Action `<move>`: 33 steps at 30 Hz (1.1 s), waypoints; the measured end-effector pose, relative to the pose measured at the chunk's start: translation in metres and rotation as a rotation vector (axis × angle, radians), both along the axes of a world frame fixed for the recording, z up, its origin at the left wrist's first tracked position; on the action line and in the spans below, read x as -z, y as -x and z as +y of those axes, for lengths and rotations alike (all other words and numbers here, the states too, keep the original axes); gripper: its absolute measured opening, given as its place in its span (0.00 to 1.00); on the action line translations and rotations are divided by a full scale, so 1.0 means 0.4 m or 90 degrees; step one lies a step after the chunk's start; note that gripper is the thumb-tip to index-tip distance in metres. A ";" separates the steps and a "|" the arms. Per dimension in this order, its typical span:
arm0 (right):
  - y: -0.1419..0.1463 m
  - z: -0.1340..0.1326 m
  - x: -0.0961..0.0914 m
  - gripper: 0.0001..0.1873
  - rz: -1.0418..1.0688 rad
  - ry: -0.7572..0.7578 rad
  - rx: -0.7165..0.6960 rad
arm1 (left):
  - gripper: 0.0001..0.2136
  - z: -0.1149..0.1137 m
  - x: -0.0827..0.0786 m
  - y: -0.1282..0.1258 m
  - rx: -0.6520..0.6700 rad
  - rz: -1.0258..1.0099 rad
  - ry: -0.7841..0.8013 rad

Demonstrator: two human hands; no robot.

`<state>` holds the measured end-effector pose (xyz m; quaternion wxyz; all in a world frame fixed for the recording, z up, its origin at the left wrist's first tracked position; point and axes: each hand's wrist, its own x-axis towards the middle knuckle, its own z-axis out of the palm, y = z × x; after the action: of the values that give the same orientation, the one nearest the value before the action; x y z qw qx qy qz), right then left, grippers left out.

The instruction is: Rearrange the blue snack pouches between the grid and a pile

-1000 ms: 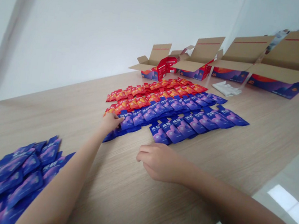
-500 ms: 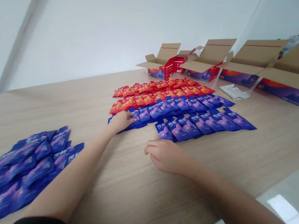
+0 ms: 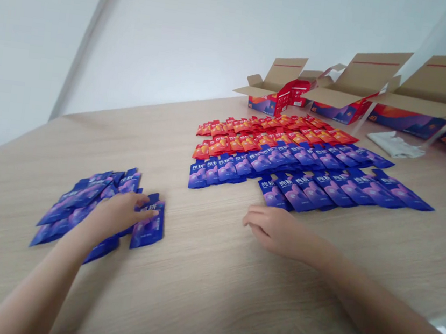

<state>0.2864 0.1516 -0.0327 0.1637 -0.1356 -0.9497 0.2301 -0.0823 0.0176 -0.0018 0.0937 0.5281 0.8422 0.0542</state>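
Observation:
My left hand (image 3: pixel 119 214) is over a loose pile of blue-purple sachets (image 3: pixel 76 198) on the left. Its thumb and fingers are closed on one blue sachet (image 3: pixel 148 231) at the pile's right edge. My right hand (image 3: pixel 270 228) hovers low or rests over the table, its fingers curled, with nothing seen in them. Just beyond it lies a front row of overlapping blue sachets (image 3: pixel 338 189). Behind that is a second blue row (image 3: pixel 264 160), reaching further left. Red-orange sachets (image 3: pixel 246 141) lie in rows at the back.
Open cardboard boxes with raised flaps, among them a small box (image 3: pixel 262 104) and a wider box (image 3: pixel 407 121), stand along the back right. A white cloth (image 3: pixel 396 144) lies before them. The wooden table (image 3: pixel 202 273) meets a pale wall behind; its front edge is at lower right.
My left hand has left the left end of the second blue row and moved back to the pile, onto a sachet. My right hand is nearly still. The view has shifted left.

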 end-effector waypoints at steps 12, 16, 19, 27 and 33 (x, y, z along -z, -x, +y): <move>0.373 -0.215 0.027 0.30 0.028 -0.184 -0.130 | 0.23 -0.123 0.089 0.031 0.020 0.126 -0.070; 0.501 -0.239 0.071 0.40 -0.004 -0.202 -0.060 | 0.22 -0.133 0.096 0.029 0.024 0.126 -0.089; 0.530 -0.237 0.090 0.30 -0.012 -0.244 -0.017 | 0.23 -0.141 0.102 0.037 0.047 0.124 -0.101; 0.462 -0.216 0.050 0.18 -0.011 -0.205 -0.002 | 0.27 -0.155 0.096 0.016 0.034 0.116 -0.042; 0.383 -0.094 -0.008 0.22 0.110 -0.171 0.109 | 0.28 -0.167 0.099 0.009 0.061 0.125 -0.032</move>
<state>0.1332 0.1141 -0.0296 0.2802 -0.1727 -0.9393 0.0971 -0.0859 -0.0492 -0.0414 0.0001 0.5727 0.8196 0.0184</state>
